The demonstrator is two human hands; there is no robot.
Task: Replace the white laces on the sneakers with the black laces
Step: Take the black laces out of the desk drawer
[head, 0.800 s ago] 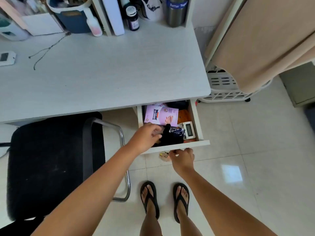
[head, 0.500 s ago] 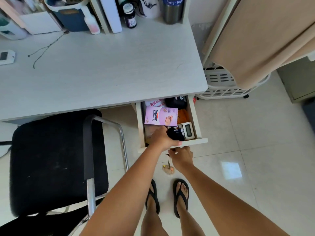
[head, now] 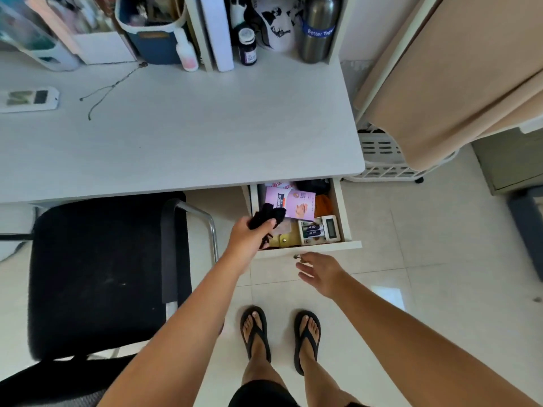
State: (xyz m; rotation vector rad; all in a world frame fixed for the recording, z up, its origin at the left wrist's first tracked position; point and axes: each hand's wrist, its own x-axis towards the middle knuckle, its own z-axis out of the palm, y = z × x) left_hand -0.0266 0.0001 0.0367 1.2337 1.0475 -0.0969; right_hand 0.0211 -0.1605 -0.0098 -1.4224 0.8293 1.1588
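My left hand (head: pixel 248 236) grips a bundle of black laces (head: pixel 267 217) and holds it just above the left side of the open desk drawer (head: pixel 349 227). Loose lace ends hang below my fingers. My right hand (head: pixel 318 270) hovers open below the drawer's front panel, fingers spread, close to the small key (head: pixel 297 256) in the drawer front but not gripping it. No sneakers are in view.
The drawer holds a purple packet (head: pixel 289 201), a small digital device (head: pixel 330 227) and other small items. A black chair (head: pixel 97 274) stands at the left under the white desk (head: pixel 176 127). A white basket (head: pixel 385 160) sits at the right. My feet in flip-flops stand on tile.
My left hand has lifted the black laces up out of the drawer. My right hand has let go of the drawer front and opened.
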